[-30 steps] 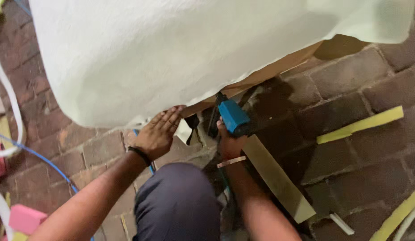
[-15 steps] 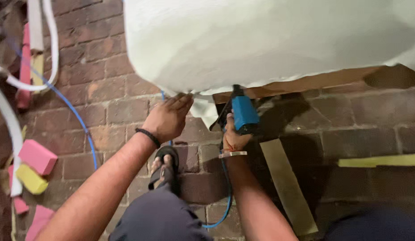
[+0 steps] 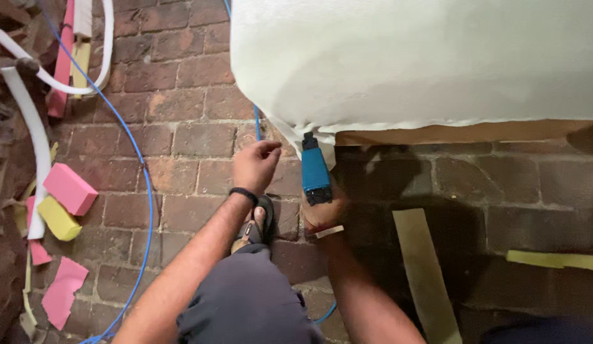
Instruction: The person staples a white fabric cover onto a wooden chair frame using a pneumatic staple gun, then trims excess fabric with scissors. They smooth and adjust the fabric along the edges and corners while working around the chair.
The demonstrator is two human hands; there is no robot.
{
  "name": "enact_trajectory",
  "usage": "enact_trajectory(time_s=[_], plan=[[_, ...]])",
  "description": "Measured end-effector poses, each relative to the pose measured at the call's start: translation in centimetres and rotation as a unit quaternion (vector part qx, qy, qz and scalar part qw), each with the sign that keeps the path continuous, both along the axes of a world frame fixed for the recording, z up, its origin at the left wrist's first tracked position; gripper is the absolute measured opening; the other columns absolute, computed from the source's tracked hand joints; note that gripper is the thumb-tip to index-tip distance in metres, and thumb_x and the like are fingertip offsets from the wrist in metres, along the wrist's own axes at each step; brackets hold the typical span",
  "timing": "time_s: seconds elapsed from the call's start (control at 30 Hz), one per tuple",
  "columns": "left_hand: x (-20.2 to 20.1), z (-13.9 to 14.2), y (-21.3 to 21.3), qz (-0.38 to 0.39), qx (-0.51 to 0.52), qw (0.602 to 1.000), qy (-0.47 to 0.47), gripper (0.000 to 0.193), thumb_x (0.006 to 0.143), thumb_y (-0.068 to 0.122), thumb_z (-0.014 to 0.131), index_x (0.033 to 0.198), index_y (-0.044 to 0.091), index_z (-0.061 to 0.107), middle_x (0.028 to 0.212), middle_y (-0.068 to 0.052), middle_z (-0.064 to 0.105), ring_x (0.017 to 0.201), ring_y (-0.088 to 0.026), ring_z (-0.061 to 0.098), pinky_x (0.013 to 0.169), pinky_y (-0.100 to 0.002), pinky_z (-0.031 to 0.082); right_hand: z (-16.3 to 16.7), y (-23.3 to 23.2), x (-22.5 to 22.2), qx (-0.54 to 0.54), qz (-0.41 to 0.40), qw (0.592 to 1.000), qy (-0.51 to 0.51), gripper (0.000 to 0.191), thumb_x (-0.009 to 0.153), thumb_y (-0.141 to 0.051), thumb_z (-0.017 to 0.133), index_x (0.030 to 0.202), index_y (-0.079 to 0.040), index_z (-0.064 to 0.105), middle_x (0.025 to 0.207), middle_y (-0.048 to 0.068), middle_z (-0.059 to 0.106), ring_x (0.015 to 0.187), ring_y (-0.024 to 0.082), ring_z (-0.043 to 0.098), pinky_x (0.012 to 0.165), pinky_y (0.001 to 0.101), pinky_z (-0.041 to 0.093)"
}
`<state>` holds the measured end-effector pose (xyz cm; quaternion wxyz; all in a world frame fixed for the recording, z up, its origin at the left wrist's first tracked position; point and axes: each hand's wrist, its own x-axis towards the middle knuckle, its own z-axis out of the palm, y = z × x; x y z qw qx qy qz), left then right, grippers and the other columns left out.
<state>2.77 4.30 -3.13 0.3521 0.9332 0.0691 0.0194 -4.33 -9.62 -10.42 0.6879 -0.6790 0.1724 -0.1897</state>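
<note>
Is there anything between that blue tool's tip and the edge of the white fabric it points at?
Nothing visible. The blue tool, gripped in the right hand, has its nose right at the hanging edge of the white fabric. The left hand hovers just beside it, fingers curled, off to the side rather than in between.

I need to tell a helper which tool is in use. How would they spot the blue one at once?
Start at the big white padded piece over the brick floor and follow its lower edge to the near corner. There the right hand holds a blue stapler-like tool, nose up against the fabric edge. It is the only solid blue block; the blue hose is thin.
</note>
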Motion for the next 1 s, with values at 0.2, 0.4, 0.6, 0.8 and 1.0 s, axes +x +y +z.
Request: enact_trajectory(time_s=[0.2,0.4,0.6,0.8,1.0], plan=[[0.4,0.3,0.7,-0.013,-0.038,0.999,0.005,0.020,0.089,0.023,0.071,0.104,0.013,0.080,0.090,-0.009,0.079,0.081,-0.020,0.078,0.073,-0.032,0.060,2.5,0.6,2.3,-0.024,0.013,1.000,-0.004,0.037,0.081,-0.011,0.082,0.114,-0.003,0.069,0.099,0.005,0.073,0.084,0.017,0.068,0.076,0.0342,0.056],[3.0,2.9,0.3,-0.086,0.010,0.995,0.055,0.024,0.089,0.029,0.068,0.104,0.015,0.081,0.096,-0.009,0.079,0.087,-0.025,0.077,0.077,-0.036,0.060,6.0,-0.7,1.2,-0.064,0.023,0.995,0.069,0.037,0.078,-0.018,0.087,0.103,-0.001,0.066,0.089,0.005,0.071,0.076,0.017,0.067,0.072,0.0353,0.056],[4.3,11.7,2.1,-0.373,0.142,0.866,0.300,0.036,0.090,0.038,0.068,0.119,0.017,0.075,0.116,-0.011,0.075,0.105,-0.030,0.071,0.094,-0.040,0.055,15.0,-1.7,-1.0,-0.069,-0.023,0.986,0.150,0.043,0.075,-0.025,0.093,0.091,0.001,0.062,0.078,0.005,0.068,0.069,0.017,0.065,0.068,0.0363,0.055],[0.1,24.6,3.0,-0.277,-0.002,0.913,0.300,0.048,0.084,0.038,0.072,0.124,0.012,0.072,0.121,-0.010,0.075,0.113,-0.025,0.071,0.099,-0.038,0.055,29.2,-3.1,0.6,-0.001,-0.126,0.991,0.049,0.048,0.081,-0.020,0.089,0.114,0.002,0.062,0.096,0.006,0.068,0.085,0.019,0.065,0.081,0.0384,0.054],[-10.1,39.7,0.5,-0.248,-0.184,0.946,0.101,0.077,0.065,0.025,0.088,0.131,0.003,0.057,0.122,-0.021,0.066,0.114,-0.038,0.063,0.094,-0.043,0.051,48.4,-4.3,2.3,0.488,-0.061,0.871,-0.012,0.028,0.090,-0.016,0.069,0.116,-0.006,0.066,0.066,0.001,0.052,0.063,0.018,0.052,0.065,0.0370,0.047]])
